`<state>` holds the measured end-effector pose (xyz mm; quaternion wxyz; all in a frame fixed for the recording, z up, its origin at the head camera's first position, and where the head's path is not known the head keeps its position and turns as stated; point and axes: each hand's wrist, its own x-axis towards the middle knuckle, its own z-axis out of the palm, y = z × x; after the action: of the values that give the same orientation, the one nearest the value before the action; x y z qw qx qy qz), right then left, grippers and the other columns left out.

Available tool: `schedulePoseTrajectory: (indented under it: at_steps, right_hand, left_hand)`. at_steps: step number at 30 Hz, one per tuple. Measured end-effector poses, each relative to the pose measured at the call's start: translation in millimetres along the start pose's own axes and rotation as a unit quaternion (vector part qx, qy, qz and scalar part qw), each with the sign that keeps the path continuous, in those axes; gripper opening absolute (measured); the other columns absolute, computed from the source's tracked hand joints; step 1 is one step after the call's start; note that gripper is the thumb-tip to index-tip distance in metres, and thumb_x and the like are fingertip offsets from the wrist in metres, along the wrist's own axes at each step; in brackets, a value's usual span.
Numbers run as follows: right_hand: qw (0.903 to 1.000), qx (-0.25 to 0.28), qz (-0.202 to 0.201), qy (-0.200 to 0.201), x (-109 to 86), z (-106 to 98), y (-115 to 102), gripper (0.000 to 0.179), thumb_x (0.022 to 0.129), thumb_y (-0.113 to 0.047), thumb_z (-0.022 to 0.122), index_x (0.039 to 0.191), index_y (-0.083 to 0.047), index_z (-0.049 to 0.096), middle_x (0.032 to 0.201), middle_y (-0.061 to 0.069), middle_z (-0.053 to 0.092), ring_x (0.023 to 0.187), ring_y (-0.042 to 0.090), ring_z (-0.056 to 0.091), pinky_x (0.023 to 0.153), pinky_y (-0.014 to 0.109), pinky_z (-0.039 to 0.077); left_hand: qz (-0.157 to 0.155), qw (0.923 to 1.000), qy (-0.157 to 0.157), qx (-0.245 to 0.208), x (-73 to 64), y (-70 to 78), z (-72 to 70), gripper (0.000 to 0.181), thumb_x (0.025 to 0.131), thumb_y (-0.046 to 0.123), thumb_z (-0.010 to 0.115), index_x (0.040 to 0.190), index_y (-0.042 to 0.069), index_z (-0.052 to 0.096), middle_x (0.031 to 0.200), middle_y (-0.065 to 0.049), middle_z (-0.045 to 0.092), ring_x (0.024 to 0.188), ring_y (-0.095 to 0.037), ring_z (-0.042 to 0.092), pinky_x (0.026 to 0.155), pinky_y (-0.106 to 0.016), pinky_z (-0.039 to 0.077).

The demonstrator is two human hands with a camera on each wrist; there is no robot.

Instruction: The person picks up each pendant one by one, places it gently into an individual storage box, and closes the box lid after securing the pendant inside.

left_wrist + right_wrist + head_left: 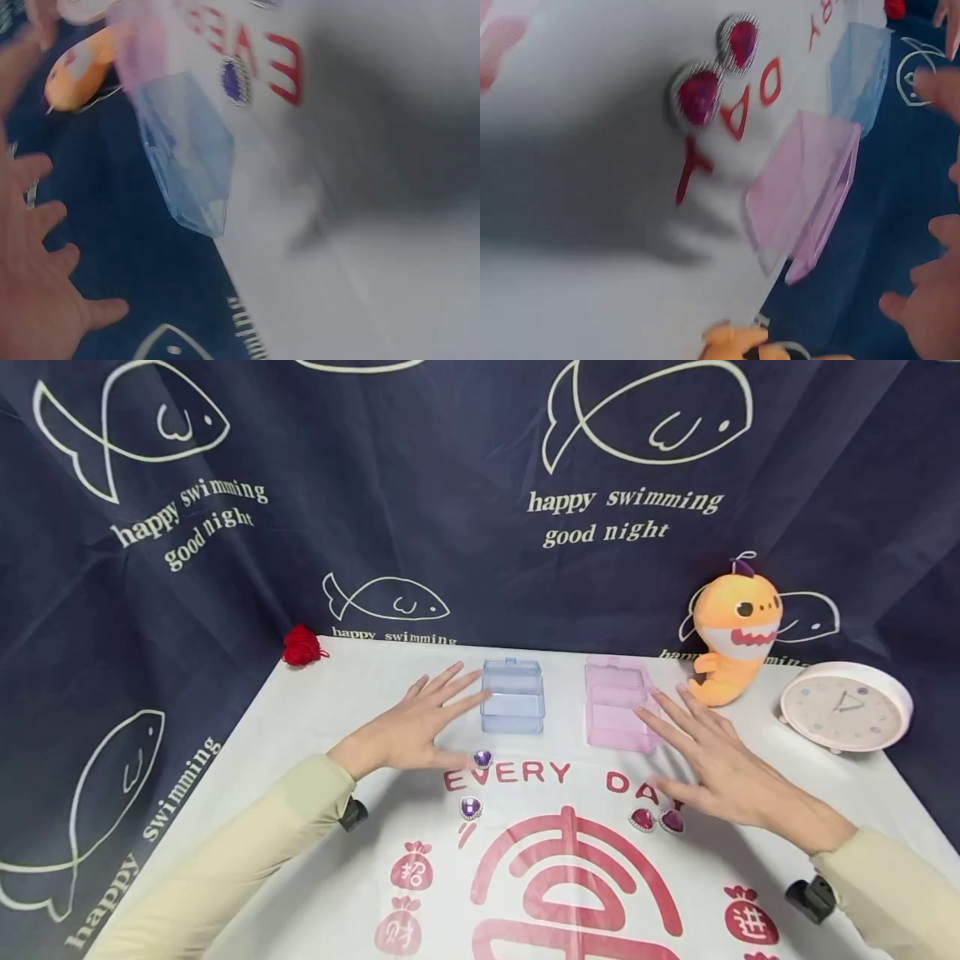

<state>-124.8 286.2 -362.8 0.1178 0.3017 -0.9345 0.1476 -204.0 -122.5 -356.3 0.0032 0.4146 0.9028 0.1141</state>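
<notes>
My left hand is spread with straight fingers beside a clear blue plastic box, its fingertips overlapping the box's left edge in the head view. Below those fingers lie two purple heart-shaped gems with silvery rims. Over on the right, my right hand is also spread, fingers straight, next to a clear pink plastic box. Two pinkish-red heart gems lie side by side just left of that hand. Both boxes stand with lids raised at the back. Neither hand holds anything.
An orange shark plush sits at the back right, with a round pink clock beside it. Red yarn lies in the back left corner. A dark blue fish-print curtain hangs behind the white printed tablecloth.
</notes>
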Motion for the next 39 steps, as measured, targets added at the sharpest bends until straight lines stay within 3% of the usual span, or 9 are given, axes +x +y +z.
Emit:
schedulePoseTrajectory:
  at_steps: [3, 6, 10, 12, 15, 20, 23, 29, 39]
  right_hand:
    - [0.9985, 0.048, 0.005, 0.027, 11.2, 7, -10, 0.081, 0.079, -0.019, 0.078, 0.149, -0.017, 0.037, 0.153, 0.012, 0.038, 0.145, 0.029, 0.03, 0.122, 0.03, 0.02]
    - [0.9955, 0.085, 0.004, 0.042, 26.5, 18, -23, 0.076, 0.079, -0.014, 0.078, 0.146, -0.015, 0.042, 0.145, 0.012, 0.05, 0.132, 0.027, 0.049, 0.111, 0.009, 0.026]
    - [0.9891, 0.141, -0.008, 0.042, 47.8, 34, -44, 0.069, 0.08, -0.011, 0.078, 0.141, -0.011, 0.048, 0.14, 0.012, 0.056, 0.123, 0.029, 0.057, 0.099, 0.028, 0.051]
    - [0.9836, 0.177, -0.015, 0.033, 59.5, 41, -55, 0.064, 0.081, -0.01, 0.077, 0.139, -0.01, 0.051, 0.139, 0.013, 0.056, 0.124, 0.029, 0.057, 0.092, 0.041, 0.055]
    - [0.9739, 0.226, -0.016, 0.014, 78.7, 54, -71, 0.056, 0.083, -0.01, 0.075, 0.136, -0.008, 0.055, 0.137, 0.012, 0.058, 0.124, 0.028, 0.057, 0.089, 0.042, 0.057]
    - [0.9643, 0.265, -0.003, -0.005, 108.8, 79, -90, 0.044, 0.085, -0.007, 0.071, 0.127, -0.003, 0.061, 0.127, 0.013, 0.065, 0.112, 0.028, 0.064, 0.085, 0.04, 0.058]
    - [0.9633, 0.267, 0.009, -0.023, 121.2, 95, -97, 0.04, 0.085, -0.003, 0.068, 0.124, 0.0, 0.062, 0.122, 0.017, 0.066, 0.104, 0.031, 0.067, 0.083, 0.04, 0.059]
    - [0.9819, 0.174, -0.006, -0.075, 132.0, 118, -108, 0.036, 0.082, -0.007, 0.073, 0.116, -0.001, 0.065, 0.113, 0.014, 0.068, 0.103, 0.026, 0.065, 0.092, 0.04, 0.054]
    - [0.9922, 0.095, -0.024, -0.077, 131.6, 132, -112, 0.012, 0.082, -0.007, 0.073, 0.094, -0.007, 0.071, 0.094, 0.006, 0.066, 0.091, 0.025, 0.063, 0.086, 0.04, 0.052]
  left_hand:
    - [-0.03, 0.9945, 0.04, -0.092, 13.0, -11.1, 6.1, 0.09, 0.079, 0.044, 0.075, 0.153, 0.02, 0.028, 0.162, -0.006, 0.019, 0.15, -0.028, 0.016, 0.117, -0.057, 0.023]
    - [-0.064, 0.9768, 0.08, -0.188, 28.8, -23.9, 14.0, 0.089, 0.077, 0.029, 0.08, 0.151, 0.017, 0.032, 0.157, -0.008, 0.03, 0.144, -0.03, 0.031, 0.111, -0.051, 0.037]
    - [-0.105, 0.94, 0.107, -0.307, 48.0, -38.6, 25.7, 0.085, 0.077, 0.018, 0.08, 0.149, 0.017, 0.034, 0.151, -0.015, 0.039, 0.137, -0.038, 0.041, 0.1, -0.05, 0.049]
    - [-0.124, 0.9169, 0.108, -0.364, 54.6, -43.9, 31.8, 0.084, 0.078, 0.014, 0.08, 0.149, 0.015, 0.034, 0.15, -0.02, 0.039, 0.136, -0.042, 0.041, 0.102, -0.051, 0.047]
    - [-0.145, 0.8862, 0.108, -0.427, 60.5, -49.5, 40.6, 0.084, 0.079, 0.009, 0.078, 0.149, 0.013, 0.034, 0.148, -0.025, 0.039, 0.135, -0.044, 0.041, 0.109, -0.052, 0.04]
    - [-0.159, 0.8479, 0.116, -0.492, 66.4, -54.0, 55.8, 0.08, 0.08, 0.004, 0.075, 0.149, 0.01, 0.034, 0.145, -0.024, 0.043, 0.134, -0.042, 0.044, 0.114, -0.049, 0.035]
    - [-0.154, 0.832, 0.121, -0.519, 69.4, -52.3, 63.4, 0.08, 0.08, 0.0, 0.074, 0.148, 0.008, 0.033, 0.143, -0.024, 0.045, 0.133, -0.04, 0.045, 0.113, -0.047, 0.037]
    - [-0.144, 0.8317, 0.123, -0.522, 76.7, -45.0, 74.4, 0.085, 0.078, -0.002, 0.076, 0.149, 0.008, 0.03, 0.141, -0.026, 0.044, 0.133, -0.039, 0.046, 0.111, -0.044, 0.041]
    - [-0.152, 0.857, 0.121, -0.477, 76.8, -44.4, 85.5, 0.08, 0.078, 0.006, 0.079, 0.146, 0.008, 0.038, 0.144, -0.018, 0.045, 0.131, -0.035, 0.049, 0.107, -0.039, 0.045]
